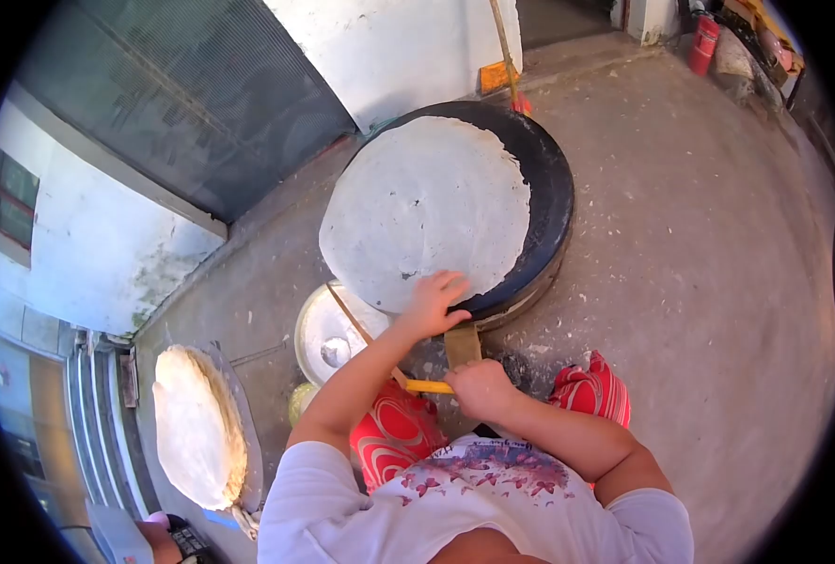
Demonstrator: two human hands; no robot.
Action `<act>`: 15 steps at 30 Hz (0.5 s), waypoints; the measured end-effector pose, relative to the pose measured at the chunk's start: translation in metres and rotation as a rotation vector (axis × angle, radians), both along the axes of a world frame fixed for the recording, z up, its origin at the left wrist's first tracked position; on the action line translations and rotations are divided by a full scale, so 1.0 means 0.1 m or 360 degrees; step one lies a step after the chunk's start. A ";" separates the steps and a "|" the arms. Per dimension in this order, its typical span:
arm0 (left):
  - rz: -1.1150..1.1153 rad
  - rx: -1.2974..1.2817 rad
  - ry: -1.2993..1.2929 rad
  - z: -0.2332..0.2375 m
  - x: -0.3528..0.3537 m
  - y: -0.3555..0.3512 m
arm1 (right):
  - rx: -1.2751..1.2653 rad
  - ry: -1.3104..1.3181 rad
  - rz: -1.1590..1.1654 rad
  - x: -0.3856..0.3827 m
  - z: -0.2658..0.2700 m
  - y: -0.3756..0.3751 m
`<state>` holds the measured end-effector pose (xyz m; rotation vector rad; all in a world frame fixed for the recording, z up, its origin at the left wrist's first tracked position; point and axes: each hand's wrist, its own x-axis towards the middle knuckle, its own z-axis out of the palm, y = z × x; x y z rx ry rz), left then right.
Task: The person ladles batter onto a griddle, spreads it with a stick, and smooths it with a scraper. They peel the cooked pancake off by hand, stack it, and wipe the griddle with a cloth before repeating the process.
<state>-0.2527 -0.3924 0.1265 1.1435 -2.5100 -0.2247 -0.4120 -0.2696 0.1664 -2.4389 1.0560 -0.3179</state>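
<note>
A large, thin, pale flatbread (pixel 427 207) lies on a round black griddle (pixel 554 183), shifted to the griddle's left side and past its edge. My left hand (pixel 434 303) rests at the sheet's near edge, fingers apart, with nothing gripped. My right hand (pixel 481 387) is wrapped round the end of a yellow-handled tool (pixel 429 386), just below the griddle. A long thin wooden stick (pixel 352 310) runs from the white basin towards the tool's left end; whether the two are joined I cannot tell.
A white basin (pixel 316 329) with pale batter stands left of my left forearm. Further left is a stack of flatbreads (pixel 196 428). A broom handle (pixel 505 47) leans behind the griddle. A red cylinder (pixel 704 45) stands at the back right.
</note>
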 end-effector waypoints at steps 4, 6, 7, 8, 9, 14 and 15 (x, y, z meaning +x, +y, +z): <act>0.0621 -0.0199 -0.0153 -0.16 0.43 -0.01 | 0.0086 0.0101 0.0038 -0.01 0.01 0.01; 0.1063 -0.0251 -0.0331 -0.18 0.56 -0.01 | 0.0064 0.0096 0.0036 0.01 -0.03 0.02; 0.1221 0.0140 -0.0413 -0.16 0.60 -0.01 | 0.0031 0.0094 0.0019 0.01 -0.05 0.03; 0.1364 0.0536 -0.0490 -0.13 0.62 0.00 | 0.0042 0.0096 0.0031 0.02 -0.05 0.04; 0.1371 0.0548 -0.0490 -0.12 0.64 0.02 | 0.0016 0.0107 0.0035 0.03 -0.06 0.04; 0.0524 0.0504 0.0300 -0.26 0.73 0.05 | 0.0034 0.0154 0.0086 0.02 -0.06 0.03; 0.0526 0.0512 0.0302 -0.21 0.72 0.06 | 0.0028 0.0160 0.0079 0.02 -0.05 0.02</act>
